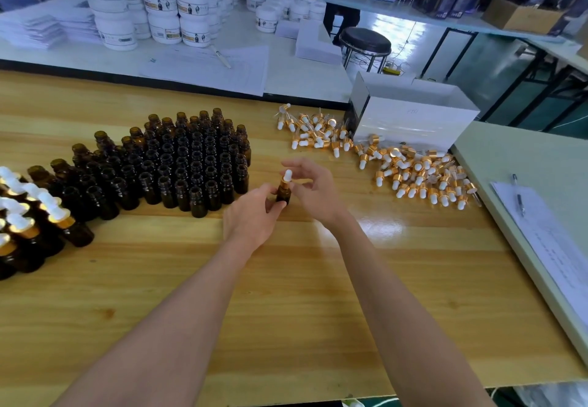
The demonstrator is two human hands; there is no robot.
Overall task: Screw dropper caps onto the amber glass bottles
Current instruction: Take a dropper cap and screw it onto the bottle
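My left hand (253, 212) grips a small amber bottle (283, 193) standing upright on the wooden table (286, 295). A dropper cap (287, 177) with a gold collar and white bulb sits on the bottle's neck. My right hand (313, 188) is at the cap, thumb and fingertips touching its collar, the other fingers spread. Several uncapped amber bottles (178, 165) stand in rows to the left. A pile of loose dropper caps (413, 171) lies to the right. Capped bottles (28, 225) stand at the far left edge.
A white open box (410, 120) stands behind the cap pile. A pale board with a paper and a pen (519, 196) lies at the right. White jars (159, 9) and papers crowd the white table behind. A black stool (365, 42) stands beyond.
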